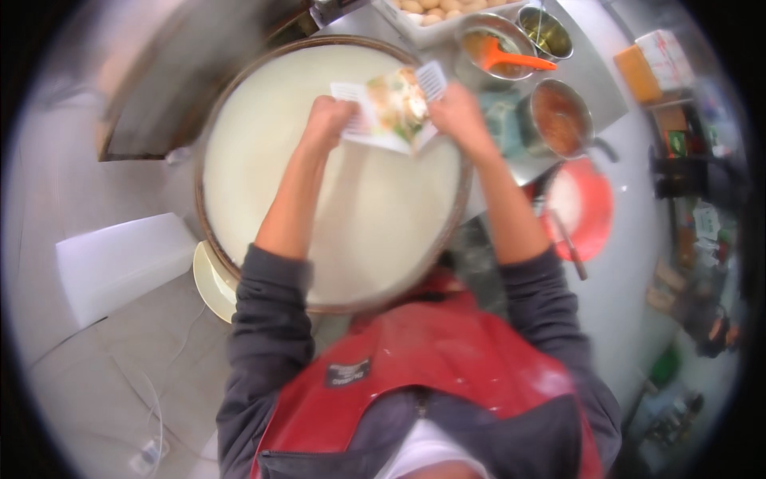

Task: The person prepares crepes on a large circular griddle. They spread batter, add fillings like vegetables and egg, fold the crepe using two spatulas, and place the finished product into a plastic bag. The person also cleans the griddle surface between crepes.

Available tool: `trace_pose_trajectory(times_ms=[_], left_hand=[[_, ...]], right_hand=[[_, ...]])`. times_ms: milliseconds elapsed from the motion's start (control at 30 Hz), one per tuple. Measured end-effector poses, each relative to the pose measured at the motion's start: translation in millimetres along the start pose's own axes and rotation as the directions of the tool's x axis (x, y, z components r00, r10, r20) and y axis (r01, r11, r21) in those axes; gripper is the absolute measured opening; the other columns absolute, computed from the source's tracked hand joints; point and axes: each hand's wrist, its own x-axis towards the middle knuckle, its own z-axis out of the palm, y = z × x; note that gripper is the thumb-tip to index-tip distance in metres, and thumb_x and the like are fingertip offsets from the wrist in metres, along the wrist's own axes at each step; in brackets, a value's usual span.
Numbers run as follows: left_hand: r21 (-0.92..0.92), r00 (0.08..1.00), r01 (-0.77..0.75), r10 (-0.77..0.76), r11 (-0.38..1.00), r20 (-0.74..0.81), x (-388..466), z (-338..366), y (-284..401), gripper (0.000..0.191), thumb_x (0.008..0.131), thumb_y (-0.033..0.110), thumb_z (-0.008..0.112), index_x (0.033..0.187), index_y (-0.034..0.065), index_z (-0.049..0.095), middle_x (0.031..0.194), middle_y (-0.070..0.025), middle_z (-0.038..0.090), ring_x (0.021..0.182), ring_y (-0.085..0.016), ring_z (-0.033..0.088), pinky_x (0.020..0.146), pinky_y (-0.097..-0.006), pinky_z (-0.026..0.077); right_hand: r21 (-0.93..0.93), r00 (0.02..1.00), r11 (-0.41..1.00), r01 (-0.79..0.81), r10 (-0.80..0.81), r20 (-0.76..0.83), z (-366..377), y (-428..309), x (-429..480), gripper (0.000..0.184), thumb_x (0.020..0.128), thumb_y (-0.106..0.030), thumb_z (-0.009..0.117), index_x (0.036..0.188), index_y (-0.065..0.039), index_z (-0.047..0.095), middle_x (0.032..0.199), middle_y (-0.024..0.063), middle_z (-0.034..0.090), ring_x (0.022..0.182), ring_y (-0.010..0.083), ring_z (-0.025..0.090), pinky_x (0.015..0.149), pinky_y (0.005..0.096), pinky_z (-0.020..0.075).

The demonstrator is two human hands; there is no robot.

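A printed paper piece (392, 108), perhaps a food bag, bears a food picture and some writing. It is creased along its lower edge. My left hand (329, 120) grips one side of it, and on the opposite side my right hand (452, 114) pinches the other edge. Both hands are above a large round pale surface (359, 221) with a brown rim; whether that is a griddle or a board I cannot tell. Slight blur hides the fingertips.
Right of the round surface are a pot of reddish sauce (559, 120), a steel bowl with an orange brush or spatula (517, 60), a metal container of yellowish liquid (544, 36) and a red tub (589, 209) with a handled tool. Eggs (443, 7) fill a white box behind.
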Motion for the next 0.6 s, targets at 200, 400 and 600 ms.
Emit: trace_pose_trajectory(times_ms=[200, 400, 600], left_hand=[[0.327, 0.989, -0.070, 0.107, 0.942, -0.098, 17.1, 3.8, -14.2, 0.018, 0.074, 0.003, 0.058, 0.078, -0.0135, 0.062, 0.069, -0.0165, 0.064, 0.059, -0.023, 0.064, 0.053, -0.0337, 0.050], [0.456, 0.981, -0.102, 0.165, 0.884, -0.100, -10.8, -5.5, -11.6, 0.018, 0.075, 0.003, 0.053, 0.070, -0.0121, 0.061, 0.063, -0.0156, 0.063, 0.053, -0.020, 0.062, 0.050, -0.0318, 0.051], [0.267, 0.984, -0.127, 0.156, 0.955, -0.090, -47.7, -14.3, 1.6, 0.019, 0.079, 0.006, 0.055, 0.077, -0.0123, 0.061, 0.067, -0.0148, 0.063, 0.055, -0.019, 0.061, 0.050, -0.0309, 0.053]], right_hand=[[-0.291, 0.949, 0.930, 0.225, -0.277, -0.152, -1.7, -4.8, -5.9, 0.031, 0.074, -0.008, 0.060, 0.099, 0.011, 0.058, 0.090, 0.0302, 0.064, 0.090, 0.0436, 0.063, 0.082, 0.0457, 0.0508], [-0.377, 0.936, 0.892, 0.250, -0.323, -0.143, -23.0, -11.0, -28.4, 0.020, 0.078, -0.005, 0.055, 0.095, 0.007, 0.056, 0.086, 0.0298, 0.064, 0.086, 0.0454, 0.063, 0.079, 0.0496, 0.0503], [-0.379, 0.919, 0.890, 0.254, -0.345, -0.193, -42.9, -21.8, -45.0, 0.017, 0.083, -0.008, 0.052, 0.094, 0.004, 0.054, 0.081, 0.0295, 0.063, 0.081, 0.0469, 0.062, 0.076, 0.0526, 0.0483]])
